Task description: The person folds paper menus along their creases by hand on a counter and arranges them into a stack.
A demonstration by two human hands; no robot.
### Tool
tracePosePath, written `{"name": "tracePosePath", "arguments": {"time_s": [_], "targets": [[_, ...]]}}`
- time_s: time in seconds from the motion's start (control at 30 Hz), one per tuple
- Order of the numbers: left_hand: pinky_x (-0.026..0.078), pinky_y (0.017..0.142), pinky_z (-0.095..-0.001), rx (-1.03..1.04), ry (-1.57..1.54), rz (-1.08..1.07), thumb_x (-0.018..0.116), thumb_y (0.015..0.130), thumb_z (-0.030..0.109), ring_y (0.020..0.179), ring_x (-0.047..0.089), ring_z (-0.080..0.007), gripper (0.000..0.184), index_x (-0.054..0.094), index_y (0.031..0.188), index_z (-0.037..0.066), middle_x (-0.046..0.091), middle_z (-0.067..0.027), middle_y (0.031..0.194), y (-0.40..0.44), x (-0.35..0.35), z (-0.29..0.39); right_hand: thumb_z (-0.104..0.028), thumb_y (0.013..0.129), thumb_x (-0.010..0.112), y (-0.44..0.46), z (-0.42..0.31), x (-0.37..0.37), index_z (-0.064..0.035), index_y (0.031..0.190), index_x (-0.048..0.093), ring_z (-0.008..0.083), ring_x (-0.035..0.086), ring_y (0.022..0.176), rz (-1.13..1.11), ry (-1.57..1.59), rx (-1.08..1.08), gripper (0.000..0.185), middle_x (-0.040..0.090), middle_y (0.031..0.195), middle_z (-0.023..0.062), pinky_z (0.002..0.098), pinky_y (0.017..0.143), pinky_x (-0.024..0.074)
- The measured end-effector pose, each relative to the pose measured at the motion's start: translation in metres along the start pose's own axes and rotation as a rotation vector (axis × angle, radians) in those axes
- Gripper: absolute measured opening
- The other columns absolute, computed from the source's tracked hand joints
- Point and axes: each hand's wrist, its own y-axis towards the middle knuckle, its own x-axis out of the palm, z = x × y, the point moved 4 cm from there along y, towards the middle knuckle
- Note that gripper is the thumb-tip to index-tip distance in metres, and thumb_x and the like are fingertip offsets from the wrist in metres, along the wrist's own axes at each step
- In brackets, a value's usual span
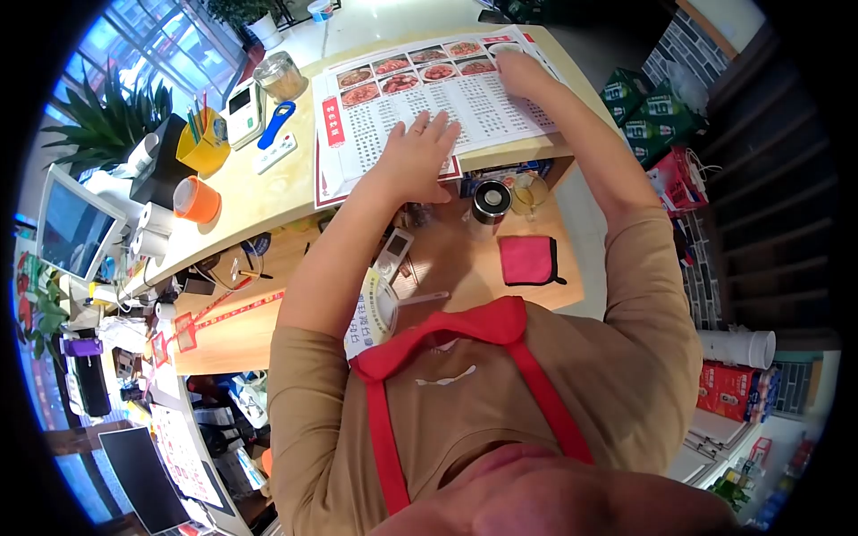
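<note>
A large printed menu sheet with rows of dish photos lies on the pale wooden counter. My left hand rests on its near part, palm down, with the fingers spread. Farther back, my right hand touches the menu near its upper right corner, by the dish photos. Its fingers are bent, and whether anything is between them is hidden. Below the counter's edge, a dark-lidded flask and a glass cup stand on the lower shelf, with a red cloth in front of them.
Left on the counter are an orange cup, a yellow pen holder, a card terminal, a blue-handled item and a glass jar. A monitor stands at far left. Green boxes are stacked at right.
</note>
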Motion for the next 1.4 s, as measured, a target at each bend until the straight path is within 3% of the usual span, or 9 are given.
{"name": "tracePosePath", "arguments": {"time_s": [0.07,0.2,0.4,0.77,0.87,1.0,1.13,1.23,1.4], "targets": [[0.030,0.102,-0.0507,-0.003,0.001,-0.010,0.080,0.055,0.031,0.129,0.032,-0.0364,0.099,0.030,0.137,0.007,0.031,-0.0179,0.141,-0.001,-0.004,0.001,-0.011,0.080,0.054,-0.012,-0.026,-0.012,-0.0017,0.084,0.057,0.0346,0.059,0.079,-0.064,0.023,-0.126,0.011,0.062,0.083,0.0181,0.0432,0.068,0.0448],[0.028,0.102,-0.0530,0.007,0.006,-0.013,0.080,0.054,0.036,0.131,0.029,-0.0363,0.101,0.031,0.137,0.006,0.030,-0.0178,0.142,0.000,0.000,0.000,-0.006,0.080,0.049,-0.009,-0.002,-0.019,-0.0017,0.096,0.060,0.0343,0.061,0.089,-0.049,-0.093,0.043,0.020,0.063,0.091,0.0207,0.0419,0.077,0.0476],[0.029,0.102,-0.0530,0.001,0.003,-0.009,0.081,0.054,0.035,0.130,0.030,-0.0366,0.101,0.031,0.137,0.006,0.031,-0.0184,0.141,0.000,-0.001,0.000,-0.010,0.080,0.053,-0.019,-0.023,-0.020,-0.0030,0.081,0.058,0.0339,0.059,0.079,0.003,0.064,-0.052,0.009,0.061,0.083,0.0183,0.0424,0.069,0.0448],[0.030,0.102,-0.0514,0.012,-0.002,0.005,0.081,0.054,0.032,0.129,0.031,-0.0370,0.099,0.031,0.136,0.006,0.031,-0.0183,0.141,0.000,-0.002,0.001,-0.010,0.081,0.052,-0.010,-0.009,-0.022,-0.0036,0.081,0.057,0.0333,0.058,0.080,0.010,-0.066,-0.056,0.008,0.061,0.083,0.0170,0.0415,0.069,0.0451],[0.030,0.102,-0.0515,0.004,-0.006,-0.010,0.081,0.054,0.032,0.129,0.031,-0.0369,0.100,0.030,0.136,0.006,0.031,-0.0183,0.141,0.000,-0.003,-0.001,-0.006,0.079,0.052,-0.021,-0.034,-0.030,-0.0026,0.094,0.062,0.0335,0.059,0.095,-0.204,0.016,-0.081,0.018,0.062,0.096,0.0200,0.0411,0.081,0.0467],[0.029,0.102,-0.0518,0.000,-0.001,-0.015,0.081,0.054,0.032,0.129,0.031,-0.0368,0.100,0.030,0.136,0.006,0.031,-0.0182,0.141,0.000,-0.004,0.002,-0.008,0.080,0.052,-0.006,-0.012,-0.022,-0.0020,0.086,0.060,0.0340,0.059,0.089,-0.025,-0.093,-0.024,0.011,0.062,0.093,0.0194,0.0419,0.077,0.0464],[0.029,0.102,-0.0519,0.000,0.007,0.002,0.081,0.054,0.032,0.130,0.031,-0.0366,0.100,0.031,0.137,0.007,0.031,-0.0180,0.141,0.001,-0.005,-0.002,-0.012,0.083,0.050,-0.017,-0.032,-0.028,-0.0019,0.085,0.059,0.0353,0.060,0.082,-0.128,0.028,-0.143,0.014,0.062,0.086,0.0199,0.0430,0.071,0.0460],[0.029,0.102,-0.0515,0.002,0.005,-0.014,0.081,0.054,0.032,0.130,0.031,-0.0364,0.100,0.030,0.137,0.007,0.031,-0.0179,0.141,0.000,-0.004,0.001,-0.012,0.082,0.051,-0.005,-0.003,-0.012,-0.0026,0.085,0.059,0.0350,0.059,0.082,0.062,-0.050,-0.069,0.012,0.062,0.084,0.0191,0.0422,0.070,0.0462],[0.030,0.102,-0.0513,-0.002,-0.004,-0.002,0.081,0.053,0.033,0.130,0.031,-0.0364,0.101,0.030,0.137,0.007,0.031,-0.0177,0.141,-0.001,-0.002,0.000,-0.012,0.082,0.052,-0.001,-0.016,-0.007,-0.0030,0.087,0.058,0.0348,0.059,0.082,0.010,0.042,-0.061,0.011,0.061,0.087,0.0192,0.0428,0.072,0.0455]]}}
